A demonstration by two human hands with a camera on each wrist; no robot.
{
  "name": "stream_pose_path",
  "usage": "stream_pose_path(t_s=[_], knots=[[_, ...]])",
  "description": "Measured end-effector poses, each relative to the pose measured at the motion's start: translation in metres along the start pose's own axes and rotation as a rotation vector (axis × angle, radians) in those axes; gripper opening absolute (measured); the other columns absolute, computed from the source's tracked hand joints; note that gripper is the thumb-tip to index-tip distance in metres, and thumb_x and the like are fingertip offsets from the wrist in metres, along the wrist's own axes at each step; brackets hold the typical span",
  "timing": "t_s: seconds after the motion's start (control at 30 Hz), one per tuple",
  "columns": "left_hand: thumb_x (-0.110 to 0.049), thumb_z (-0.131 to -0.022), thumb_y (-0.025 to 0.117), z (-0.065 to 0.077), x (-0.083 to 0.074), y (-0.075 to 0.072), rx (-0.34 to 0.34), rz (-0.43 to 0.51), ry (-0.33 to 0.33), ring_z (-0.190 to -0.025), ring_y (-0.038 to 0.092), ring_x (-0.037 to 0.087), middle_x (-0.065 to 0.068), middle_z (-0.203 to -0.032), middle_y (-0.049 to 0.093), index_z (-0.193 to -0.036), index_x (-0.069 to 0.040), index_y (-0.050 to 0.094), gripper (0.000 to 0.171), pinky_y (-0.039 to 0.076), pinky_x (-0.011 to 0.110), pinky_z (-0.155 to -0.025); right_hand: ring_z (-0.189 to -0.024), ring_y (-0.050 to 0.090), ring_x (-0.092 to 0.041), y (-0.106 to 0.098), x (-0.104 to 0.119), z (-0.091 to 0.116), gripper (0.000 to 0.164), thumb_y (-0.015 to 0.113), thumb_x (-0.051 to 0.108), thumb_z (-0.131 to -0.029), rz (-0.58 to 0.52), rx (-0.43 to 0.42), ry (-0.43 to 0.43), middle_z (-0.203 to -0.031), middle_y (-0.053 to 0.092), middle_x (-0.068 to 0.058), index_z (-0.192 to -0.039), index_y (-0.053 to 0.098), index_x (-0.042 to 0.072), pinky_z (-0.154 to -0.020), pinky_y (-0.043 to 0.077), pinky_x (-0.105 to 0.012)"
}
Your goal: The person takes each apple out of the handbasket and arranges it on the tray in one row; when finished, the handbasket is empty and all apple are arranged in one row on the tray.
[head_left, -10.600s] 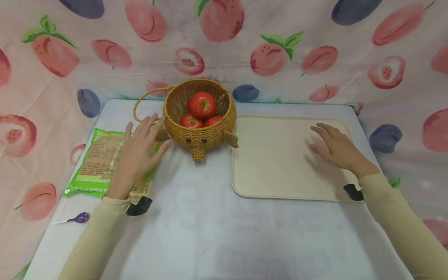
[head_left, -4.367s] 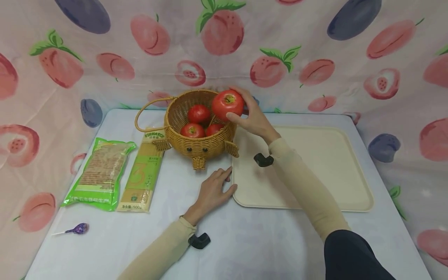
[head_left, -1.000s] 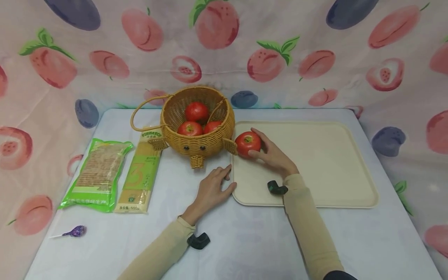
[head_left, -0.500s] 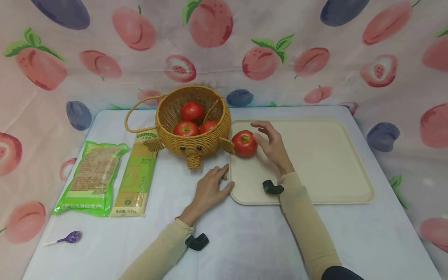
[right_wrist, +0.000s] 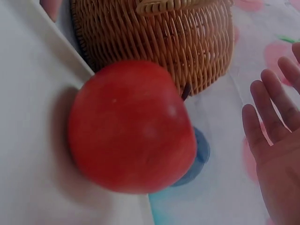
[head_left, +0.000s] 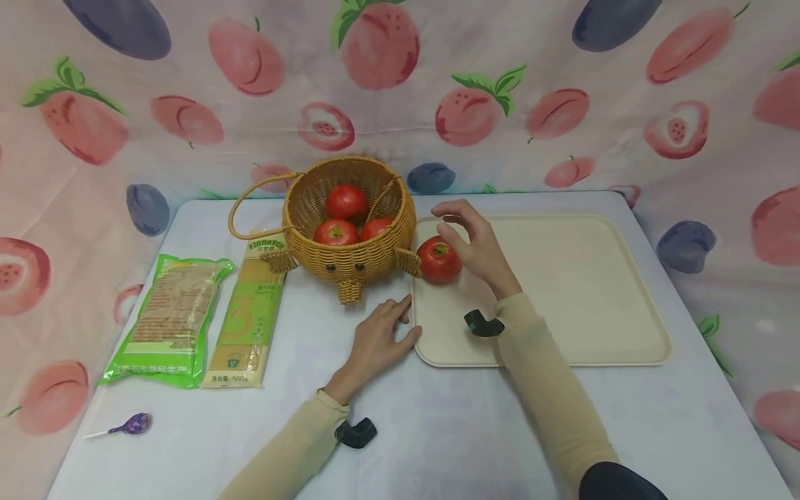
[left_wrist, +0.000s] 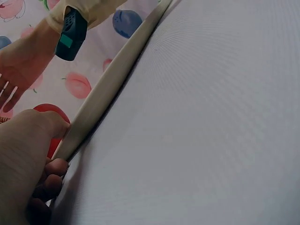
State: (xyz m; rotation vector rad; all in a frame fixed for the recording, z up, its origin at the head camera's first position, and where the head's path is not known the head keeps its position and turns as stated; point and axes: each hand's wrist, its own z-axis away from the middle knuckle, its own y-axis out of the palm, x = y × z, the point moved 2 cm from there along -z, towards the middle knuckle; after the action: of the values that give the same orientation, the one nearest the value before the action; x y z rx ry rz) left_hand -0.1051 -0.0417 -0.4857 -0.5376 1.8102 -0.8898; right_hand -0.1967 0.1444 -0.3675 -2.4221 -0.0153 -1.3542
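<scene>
A red apple (head_left: 436, 265) sits on the cream tray (head_left: 575, 292), just inside its left edge. My right hand (head_left: 480, 251) hovers over and beside it, fingers bent loosely; the right wrist view shows the hand (right_wrist: 283, 161) with fingers apart, separate from the apple (right_wrist: 131, 131). My left hand (head_left: 373, 340) rests on the table against the tray's left side. Its thumb and index finger touch the rim; in the left wrist view the other fingers (left_wrist: 49, 185) curl loosely below the thumb. Three more apples (head_left: 346, 202) lie in the wicker basket (head_left: 350, 253).
Left of the basket, on the white cloth (head_left: 400, 430), are a green-edged food bag (head_left: 167, 316) and a long pasta packet (head_left: 245, 319). A purple lollipop (head_left: 136, 423) lies near the front left. Fruit-print fabric (head_left: 387, 111) hangs behind the table.
Since the oldest frame, an apple has moved from the basket to the tray. My right hand has released it and lifted away backwards. My left hand moved to the tray's edge and stays there.
</scene>
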Motion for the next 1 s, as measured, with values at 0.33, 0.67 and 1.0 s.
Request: stream_pose_path(t_s=[0.33, 0.67, 1.0], knots=[[-0.037, -0.086, 0.064, 0.0, 0.001, 0.001, 0.007, -0.008, -0.006, -0.071, 0.043, 0.003, -0.009, -0.086, 0.054, -0.132, -0.009, 0.055, 0.054, 0.032, 0.017, -0.055, -0.115, 0.052, -0.03, 0.01, 0.019, -0.028, 0.026, 0.054, 0.0, -0.092, 0.162, 0.172, -0.02, -0.117, 0.056, -0.021, -0.117, 0.056, -0.007, -0.103, 0.038, -0.045], [-0.038, -0.086, 0.064, 0.0, 0.001, 0.002, 0.012, -0.012, -0.012, -0.07, 0.043, 0.002, -0.009, -0.084, 0.053, -0.131, -0.01, 0.056, 0.053, 0.032, 0.017, -0.054, -0.112, 0.051, -0.011, 0.028, -0.005, -0.062, 0.023, 0.054, 0.023, -0.096, 0.252, 0.38, -0.079, -0.118, 0.058, -0.003, -0.118, 0.058, 0.015, -0.099, 0.041, -0.04], [-0.038, -0.086, 0.063, 0.0, 0.001, 0.0, 0.0, -0.016, 0.005, -0.071, 0.043, 0.002, -0.009, -0.084, 0.054, -0.131, -0.01, 0.056, 0.053, 0.032, 0.016, -0.054, -0.101, 0.054, -0.01, 0.056, 0.002, -0.09, 0.023, 0.052, 0.025, -0.097, 0.47, 0.635, -0.013, -0.114, 0.058, 0.001, -0.116, 0.059, 0.016, -0.092, 0.044, -0.031]])
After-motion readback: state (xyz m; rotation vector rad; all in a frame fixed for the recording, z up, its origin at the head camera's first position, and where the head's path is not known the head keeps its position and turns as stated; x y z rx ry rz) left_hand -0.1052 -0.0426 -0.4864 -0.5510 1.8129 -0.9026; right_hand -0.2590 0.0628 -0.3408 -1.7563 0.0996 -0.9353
